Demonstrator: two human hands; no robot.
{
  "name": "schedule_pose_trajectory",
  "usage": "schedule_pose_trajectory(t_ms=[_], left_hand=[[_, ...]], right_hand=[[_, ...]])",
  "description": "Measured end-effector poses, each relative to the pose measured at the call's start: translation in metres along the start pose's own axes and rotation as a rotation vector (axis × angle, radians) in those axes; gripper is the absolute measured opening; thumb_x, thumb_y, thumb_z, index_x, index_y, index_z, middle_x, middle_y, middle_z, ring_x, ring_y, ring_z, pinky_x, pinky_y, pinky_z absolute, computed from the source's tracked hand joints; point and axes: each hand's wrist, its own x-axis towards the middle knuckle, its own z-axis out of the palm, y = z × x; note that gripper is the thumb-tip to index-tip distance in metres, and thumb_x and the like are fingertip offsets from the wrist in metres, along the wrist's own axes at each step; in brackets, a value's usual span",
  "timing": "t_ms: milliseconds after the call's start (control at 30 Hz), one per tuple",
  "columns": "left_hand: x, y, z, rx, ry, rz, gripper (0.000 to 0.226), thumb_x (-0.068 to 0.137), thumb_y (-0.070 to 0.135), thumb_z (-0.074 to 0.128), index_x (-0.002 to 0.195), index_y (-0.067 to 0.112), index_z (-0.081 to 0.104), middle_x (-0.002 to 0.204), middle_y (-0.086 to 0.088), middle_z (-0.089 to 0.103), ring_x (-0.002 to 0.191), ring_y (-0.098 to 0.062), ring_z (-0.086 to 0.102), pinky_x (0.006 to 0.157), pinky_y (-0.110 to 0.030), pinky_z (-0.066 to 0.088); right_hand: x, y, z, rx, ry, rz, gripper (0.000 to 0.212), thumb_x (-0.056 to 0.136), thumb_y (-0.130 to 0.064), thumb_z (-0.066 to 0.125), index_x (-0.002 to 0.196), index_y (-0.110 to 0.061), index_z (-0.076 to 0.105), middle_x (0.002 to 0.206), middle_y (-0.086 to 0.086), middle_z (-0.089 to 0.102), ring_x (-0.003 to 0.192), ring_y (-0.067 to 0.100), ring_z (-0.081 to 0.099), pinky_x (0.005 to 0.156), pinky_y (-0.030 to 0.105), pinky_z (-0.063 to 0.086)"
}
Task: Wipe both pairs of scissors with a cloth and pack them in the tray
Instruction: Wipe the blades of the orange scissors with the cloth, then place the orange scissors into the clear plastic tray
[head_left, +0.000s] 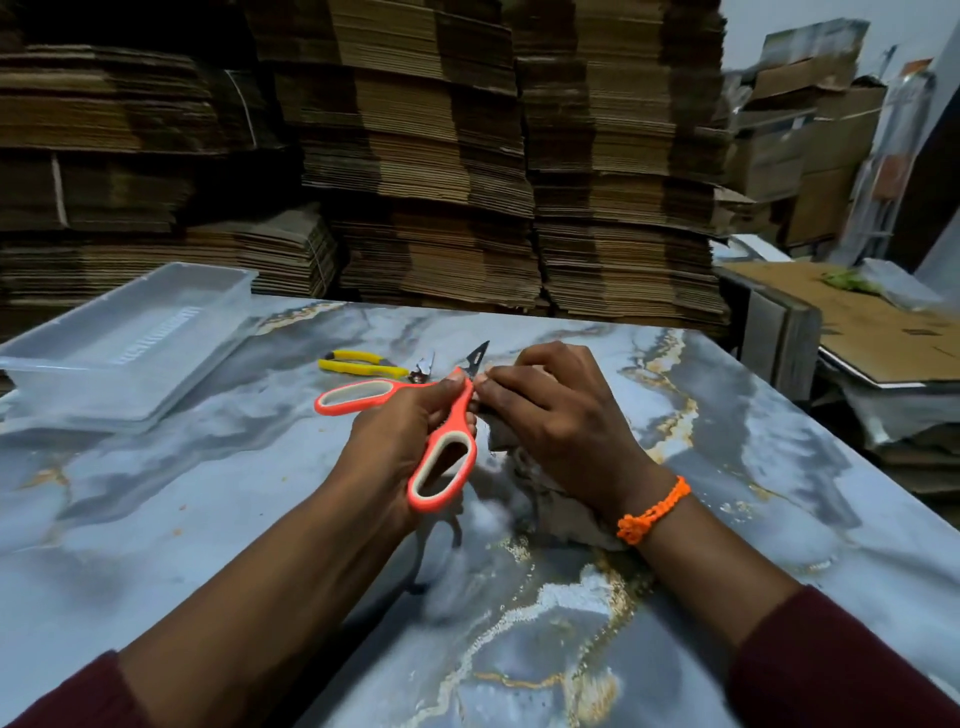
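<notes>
we see our left hand (400, 431) gripping the orange scissors (457, 413) above the middle of the table (727, 467). its thumb lies on top near the pivot and its fingers are curled round the shank of one handle. the handles are spread apart: one loop points toward the left edge and the other back toward us. the dark blade tip (478, 358) pokes out past the fingers toward the far edge.

our right hand (561, 415) is just beside the left. its fingers are bent and pinch the cloth (561, 509) against the blade close to the pivot. the grey cloth (crumpled, much of it hidden under the hand and wrist) trails down to the table surface below the right wrist, which wears an orange bracelet (654, 512).

the yellow scissors (363, 369) lie flat on the table just beyond the orange pair, toward the far edge, with their handles pointing left and nothing touching them. the tray (130, 332), clear plastic, sits at the far left corner of the table, well apart from both pairs, and we see nothing in it.

stacks of flattened cardboard (415, 156) rise behind the far edge. dark red sleeves show at the bottom corners.
</notes>
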Motion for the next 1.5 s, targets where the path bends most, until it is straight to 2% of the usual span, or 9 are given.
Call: schedule_pose_trajectory(t_ms=[167,567,733,867,967,1033,1167,1333,1500], left_hand=[[-0.003,0.008,0.003,0.005,-0.033,-0.009,0.018,0.101,0.011,0.058,0.087,0.0,0.062,0.068,-0.01,0.059,0.042,-0.01,0.054,0.042,-0.014,0.048],[-0.011,0.009,-0.003,0.415,0.064,0.352,0.031,0.092,0.039,0.072,0.094,0.009,0.077,0.079,-0.008,0.075,0.07,-0.019,0.07,0.054,-0.022,0.053],[-0.012,0.008,0.0,0.48,0.076,0.395,0.034,0.095,0.041,0.068,0.103,0.008,0.073,0.087,-0.013,0.078,0.072,-0.031,0.075,0.062,-0.036,0.064],[-0.002,0.005,-0.006,0.801,0.156,0.733,0.025,0.095,0.04,0.069,0.096,0.016,0.077,0.081,-0.008,0.074,0.069,-0.023,0.073,0.063,-0.023,0.059],[0.007,0.011,-0.012,1.146,0.207,1.03,0.024,0.093,0.024,0.074,0.116,0.027,0.077,0.087,0.006,0.056,0.074,-0.005,0.061,0.066,-0.007,0.042],[0.011,0.013,-0.017,1.276,0.182,1.071,0.036,0.09,0.017,0.077,0.125,0.024,0.074,0.092,0.005,0.049,0.078,-0.01,0.055,0.068,-0.008,0.038],[0.008,0.015,-0.018,1.309,0.164,0.925,0.044,0.083,0.012,0.082,0.126,0.02,0.074,0.097,0.001,0.06,0.083,-0.012,0.061,0.072,-0.009,0.042],[0.004,0.025,-0.01,0.422,0.052,0.394,0.046,0.091,-0.008,0.065,0.133,0.009,0.059,0.124,-0.006,0.07,0.094,-0.019,0.074,0.087,-0.035,0.057],[0.003,0.006,-0.006,0.299,0.012,0.28,0.021,0.103,0.004,0.053,0.112,-0.001,0.07,0.077,-0.005,0.076,0.064,-0.01,0.07,0.06,-0.02,0.055]], right_hand=[[-0.005,0.015,-0.006,-0.03,0.036,0.043,0.02,0.095,-0.019,0.074,0.112,-0.009,0.078,0.117,0.003,0.076,0.104,0.03,0.059,0.083,0.044,0.045],[-0.039,0.08,-0.018,0.193,0.013,0.758,0.016,0.093,-0.024,0.074,0.106,-0.018,0.081,0.101,0.005,0.062,0.101,0.032,0.055,0.08,0.046,0.053],[-0.05,0.102,-0.037,0.262,-0.148,0.974,0.022,0.091,-0.006,0.075,0.112,-0.013,0.079,0.084,0.002,0.059,0.078,0.021,0.061,0.07,0.019,0.045],[-0.047,0.094,-0.048,0.101,-0.281,1.135,0.045,0.093,0.005,0.058,0.134,-0.01,0.067,0.124,0.021,0.07,0.115,0.037,0.065,0.097,0.039,0.051],[0.001,0.042,-0.062,0.759,-0.052,1.313,0.035,0.1,-0.035,0.064,0.125,-0.011,0.07,0.112,0.021,0.073,0.092,0.03,0.073,0.077,0.04,0.062],[0.027,0.008,-0.065,1.323,-0.32,1.396,0.061,0.092,-0.06,0.057,0.115,-0.005,0.07,0.101,0.024,0.075,0.079,0.03,0.073,0.062,0.034,0.06],[0.029,-0.02,-0.047,1.288,-0.496,1.265,0.036,0.101,-0.033,0.062,0.102,0.001,0.072,0.066,0.006,0.064,0.056,0.014,0.05,0.048,0.02,0.042],[0.016,-0.025,-0.024,0.997,-0.303,1.298,0.047,0.108,-0.042,0.045,0.085,-0.007,0.065,0.053,-0.002,0.056,0.048,0.012,0.049,0.046,0.024,0.039],[0.027,-0.065,-0.012,0.635,-0.424,1.027,0.053,0.111,-0.039,0.032,0.077,-0.014,0.063,0.071,0.003,0.065,0.071,0.026,0.063,0.069,0.041,0.051]])
